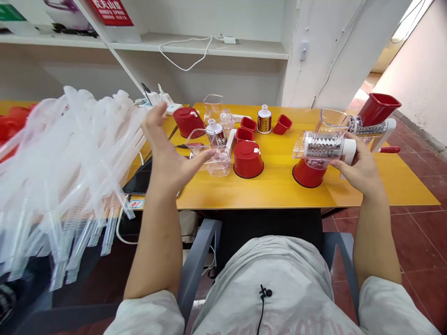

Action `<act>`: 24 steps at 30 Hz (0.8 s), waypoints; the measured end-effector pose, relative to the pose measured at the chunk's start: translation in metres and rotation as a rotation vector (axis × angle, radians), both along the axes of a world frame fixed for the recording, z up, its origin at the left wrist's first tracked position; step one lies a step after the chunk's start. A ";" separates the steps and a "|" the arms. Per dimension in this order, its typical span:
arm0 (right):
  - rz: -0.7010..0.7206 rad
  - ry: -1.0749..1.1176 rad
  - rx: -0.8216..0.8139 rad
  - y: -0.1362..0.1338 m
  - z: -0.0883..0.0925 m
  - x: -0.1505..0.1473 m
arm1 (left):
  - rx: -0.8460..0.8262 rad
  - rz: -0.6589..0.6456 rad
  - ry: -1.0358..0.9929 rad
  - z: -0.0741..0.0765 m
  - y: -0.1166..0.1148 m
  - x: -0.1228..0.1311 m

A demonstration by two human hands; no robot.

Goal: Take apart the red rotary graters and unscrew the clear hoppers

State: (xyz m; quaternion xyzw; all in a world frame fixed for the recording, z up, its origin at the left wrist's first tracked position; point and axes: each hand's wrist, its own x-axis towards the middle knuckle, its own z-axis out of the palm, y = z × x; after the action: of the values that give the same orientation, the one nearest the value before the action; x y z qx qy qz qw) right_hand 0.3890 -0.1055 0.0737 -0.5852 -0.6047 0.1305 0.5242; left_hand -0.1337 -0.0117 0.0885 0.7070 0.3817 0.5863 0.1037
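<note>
My right hand [361,165] is closed around the white end of a rotary grater [324,145]. This grater has a clear housing with a metal drum inside and stands on a red base [309,174]. Raised over the table's left part, my left hand [165,153] is open, thumb and fingers spread, with nothing in it. Nearest its thumb lies a clear grater housing [220,163]. Beside that are a silver grating drum [217,133] and an upturned red base [248,159]. A gold grating drum [264,122] stands farther back between small red food pushers [282,124].
Another rotary grater with a red pusher [379,109] stands at the table's right end. A large heap of translucent plastic tubes [77,172] covers the left side. Behind are a second red base [189,122] and a white shelf [251,49] with a cable. A dark tablet-like object [139,177] lies near the front-left edge.
</note>
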 end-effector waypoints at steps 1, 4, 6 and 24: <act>-0.020 -0.023 -0.003 -0.007 0.006 -0.003 | -0.067 -0.032 -0.031 -0.003 0.006 -0.010; -0.122 -0.205 0.015 -0.044 0.033 -0.020 | -0.305 -0.176 -0.119 -0.018 0.024 -0.016; -0.237 -0.327 0.109 -0.075 0.052 -0.038 | -0.394 -0.194 -0.145 -0.024 0.029 -0.010; 0.640 0.318 -0.229 -0.009 -0.038 -0.272 | -0.805 -0.374 -0.817 -0.035 -0.066 0.027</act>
State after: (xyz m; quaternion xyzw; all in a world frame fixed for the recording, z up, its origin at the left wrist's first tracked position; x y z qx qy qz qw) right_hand 0.1168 -0.1149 0.0358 -0.3940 -0.6493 0.4439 0.4755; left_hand -0.1069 -0.0779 0.0538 0.3847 0.3722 0.5917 0.6028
